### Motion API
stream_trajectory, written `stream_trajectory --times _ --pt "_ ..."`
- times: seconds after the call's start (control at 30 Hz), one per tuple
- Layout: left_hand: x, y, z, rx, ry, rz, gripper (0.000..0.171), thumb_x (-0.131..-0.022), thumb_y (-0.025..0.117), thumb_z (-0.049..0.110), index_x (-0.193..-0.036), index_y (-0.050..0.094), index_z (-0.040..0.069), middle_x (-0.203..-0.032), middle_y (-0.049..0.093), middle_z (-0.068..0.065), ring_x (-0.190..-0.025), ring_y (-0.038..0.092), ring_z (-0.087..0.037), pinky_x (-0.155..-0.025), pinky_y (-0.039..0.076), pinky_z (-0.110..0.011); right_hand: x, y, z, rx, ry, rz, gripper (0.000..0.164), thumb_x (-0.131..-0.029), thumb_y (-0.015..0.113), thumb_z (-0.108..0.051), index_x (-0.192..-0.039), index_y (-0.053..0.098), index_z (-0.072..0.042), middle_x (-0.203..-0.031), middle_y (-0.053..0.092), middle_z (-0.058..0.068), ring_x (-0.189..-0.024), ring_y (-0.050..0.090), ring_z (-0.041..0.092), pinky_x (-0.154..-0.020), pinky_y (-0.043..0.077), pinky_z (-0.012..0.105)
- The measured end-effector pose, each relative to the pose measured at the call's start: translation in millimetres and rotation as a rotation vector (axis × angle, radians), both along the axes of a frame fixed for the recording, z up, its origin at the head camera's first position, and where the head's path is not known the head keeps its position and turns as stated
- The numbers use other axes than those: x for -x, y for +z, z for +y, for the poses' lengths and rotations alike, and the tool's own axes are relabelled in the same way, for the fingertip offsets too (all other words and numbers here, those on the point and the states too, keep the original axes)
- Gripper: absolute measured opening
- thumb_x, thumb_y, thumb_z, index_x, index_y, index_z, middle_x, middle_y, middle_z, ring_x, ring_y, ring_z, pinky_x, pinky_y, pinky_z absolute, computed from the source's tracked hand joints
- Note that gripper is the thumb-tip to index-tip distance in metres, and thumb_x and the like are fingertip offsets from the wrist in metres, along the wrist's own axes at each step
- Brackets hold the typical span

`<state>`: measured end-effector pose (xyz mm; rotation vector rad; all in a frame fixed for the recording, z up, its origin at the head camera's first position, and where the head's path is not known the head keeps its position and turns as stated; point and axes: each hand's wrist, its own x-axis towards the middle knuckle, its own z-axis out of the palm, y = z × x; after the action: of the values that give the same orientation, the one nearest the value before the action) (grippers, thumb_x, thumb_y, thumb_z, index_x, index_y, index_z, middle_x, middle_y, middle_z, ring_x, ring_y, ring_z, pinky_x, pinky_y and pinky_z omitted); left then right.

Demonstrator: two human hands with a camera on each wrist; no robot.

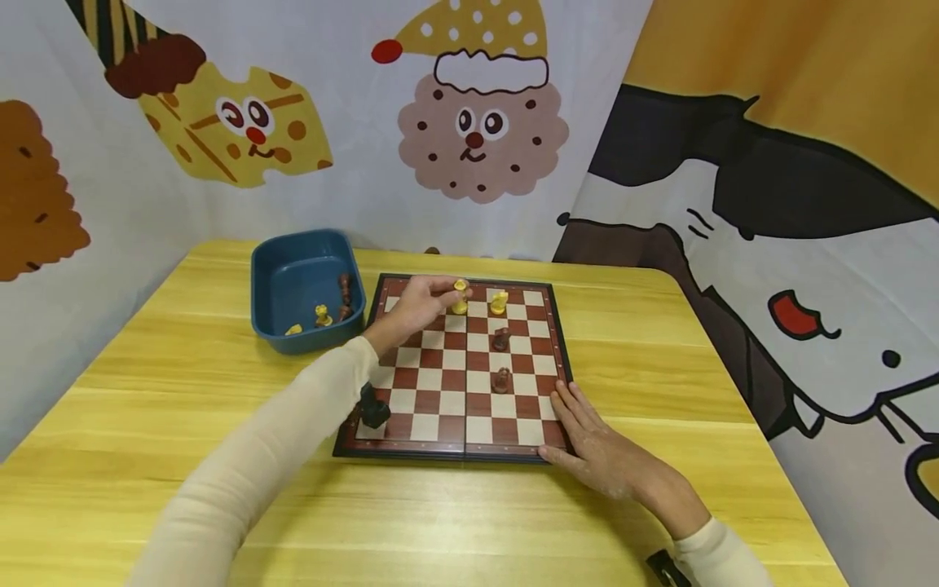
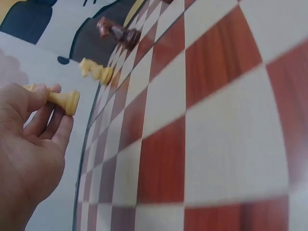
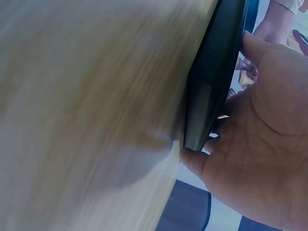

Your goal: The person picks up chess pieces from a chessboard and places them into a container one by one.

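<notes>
Currently, the left hand (image 1: 420, 305) pinches a yellow chess piece (image 1: 460, 307) at twelve o'clock on the chessboard (image 1: 429, 379); the right hand (image 1: 609, 452) rests, fingers straight, on its four o'clock edge. A sideways slip could topple the yellow knight (image 1: 499, 304) at one o'clock.

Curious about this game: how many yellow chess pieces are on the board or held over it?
2: the left hand pinches one slim yellow piece; a yellow horse-headed piece stands to its right on the red and cream checkered board. That hand may hide others.
</notes>
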<state>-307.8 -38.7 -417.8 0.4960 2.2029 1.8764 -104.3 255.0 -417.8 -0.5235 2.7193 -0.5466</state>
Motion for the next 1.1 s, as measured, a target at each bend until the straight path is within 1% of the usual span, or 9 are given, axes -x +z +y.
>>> stream_trajectory --times 0.27,0.37,0.4,0.47,0.6,0.7,0.8,0.97,1.1 --pt "-0.7 5.1 -23 0.052 0.05 0.034 0.032 -0.104 0.062 0.01 -0.133 0.065 -0.002 -0.124 0.07 -0.013 -0.115 0.064 -0.024 -0.097 0.051 -0.047 0.0 -0.7 1 0.0 -0.001 0.011 0.091 -0.103 0.048 -0.06 -0.162 0.012 0.0 -0.169 0.0 0.015 -0.153 -0.003 0.037 -0.116 0.025 0.059" --pt "-1.5 8.3 -34 0.045 0.048 0.027 0.03 -0.105 0.06 0.011 -0.132 0.067 0.0 -0.126 0.069 -0.013 -0.118 0.063 -0.025 -0.099 0.05 -0.049 -0.6 -1.1 1 0.007 -0.001 0.017 0.09 -0.103 0.048 -0.059 -0.162 0.013 0.0 -0.169 0.001 0.017 -0.153 -0.003 0.038 -0.115 0.025 0.06" --pt "-1.6 9.3 -38 0.04 0.047 0.025 0.03 -0.105 0.059 0.012 -0.132 0.067 0.001 -0.127 0.068 -0.014 -0.117 0.063 -0.027 -0.095 0.051 -0.05 -0.8 -0.9 1 0.005 -0.004 0.012 0.09 -0.103 0.048 -0.059 -0.162 0.013 0.0 -0.169 0.0 0.016 -0.153 -0.003 0.037 -0.116 0.025 0.059" --pt "-1.5 11.0 -46 0.024 0.047 0.004 0.03 -0.106 0.058 0.013 -0.132 0.066 0.001 -0.129 0.067 -0.015 -0.118 0.062 -0.028 -0.098 0.049 -0.049 -0.8 -0.1 1 0.008 -0.005 0.001 0.091 -0.103 0.047 -0.06 -0.162 0.012 0.0 -0.169 -0.001 0.015 -0.153 -0.005 0.035 -0.116 0.024 0.059" --pt "-2.6 13.7 -62 0.051 0.064 -0.009 0.032 -0.106 0.058 0.015 -0.135 0.064 0.002 -0.131 0.066 -0.013 -0.12 0.061 -0.023 -0.101 0.049 -0.045 -0.4 1.6 2 0.003 -0.003 -0.017 0.091 -0.103 0.045 -0.061 -0.163 0.01 -0.002 -0.169 -0.003 0.013 -0.153 -0.007 0.034 -0.117 0.022 0.059" --pt "-3.4 15.5 -73 0.073 0.093 0.007 0.033 -0.105 0.06 0.017 -0.135 0.065 0.002 -0.129 0.067 -0.012 -0.113 0.063 -0.021 -0.096 0.052 -0.041 0.0 1.0 3 0.01 -0.005 -0.011 0.091 -0.103 0.046 -0.061 -0.163 0.011 -0.002 -0.169 -0.002 0.014 -0.153 -0.006 0.035 -0.116 0.023 0.06" --pt "-3.7 16.6 -84 0.07 0.133 0.032 0.033 -0.105 0.06 0.016 -0.134 0.065 0.001 -0.127 0.068 -0.014 -0.11 0.064 -0.023 -0.092 0.053 -0.043 0.5 -0.5 3 0.016 -0.003 0.004 0.09 -0.103 0.049 -0.058 -0.162 0.012 -0.001 -0.169 0.0 0.014 -0.153 -0.004 0.036 -0.116 0.024 0.061" --pt "-3.7 15.3 -101 0.079 0.195 0.035 0.034 -0.105 0.059 0.015 -0.136 0.063 0.001 -0.128 0.068 -0.015 -0.119 0.062 -0.025 -0.103 0.047 -0.048 0.2 -0.9 3 0.012 0.002 0.0 0.09 -0.103 0.048 -0.059 -0.162 0.012 -0.001 -0.169 -0.001 0.014 -0.153 -0.005 0.034 -0.116 0.024 0.06" --pt "-5.1 17.2 -116 0.09 0.229 0.035 0.035 -0.106 0.059 0.017 -0.137 0.063 0.001 -0.13 0.066 -0.016 -0.12 0.062 -0.025 -0.104 0.047 -0.047 0.5 -0.2 3 0.002 0.001 -0.011 0.091 -0.103 0.045 -0.062 -0.163 0.01 -0.002 -0.169 -0.003 0.013 -0.153 -0.007 0.034 -0.117 0.023 0.059"
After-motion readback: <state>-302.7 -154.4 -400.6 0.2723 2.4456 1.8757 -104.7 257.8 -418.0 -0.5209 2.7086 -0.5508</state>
